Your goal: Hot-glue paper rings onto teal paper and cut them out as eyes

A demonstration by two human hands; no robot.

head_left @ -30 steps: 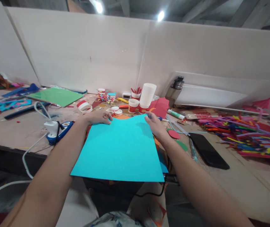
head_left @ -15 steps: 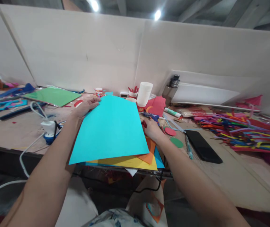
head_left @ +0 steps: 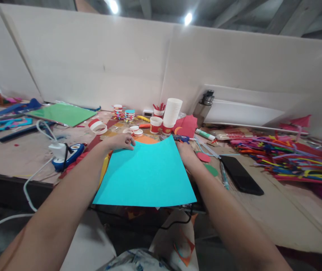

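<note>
A large turquoise paper sheet point(head_left: 146, 173) lies in front of me over the table's near edge, its far edge bowed upward a little. My left hand point(head_left: 120, 142) pinches the sheet's far left corner. My right hand point(head_left: 185, 152) grips the far right edge, partly hidden under the paper. Yellow and orange sheets point(head_left: 104, 169) peek out from beneath on the left.
Behind the sheet stand a stack of white cups point(head_left: 172, 112), small red-and-white cups point(head_left: 155, 125) and a blue glue gun point(head_left: 181, 139). A black phone point(head_left: 241, 169) and a pile of coloured pipe cleaners point(head_left: 287, 158) lie right. A green sheet point(head_left: 62, 114) and a white plug point(head_left: 57, 150) sit left.
Half a second ago my left hand had lifted the turquoise sheet up and leftward, showing yellow and orange sheets. Now it lies flat again, both hands on its far edge.
</note>
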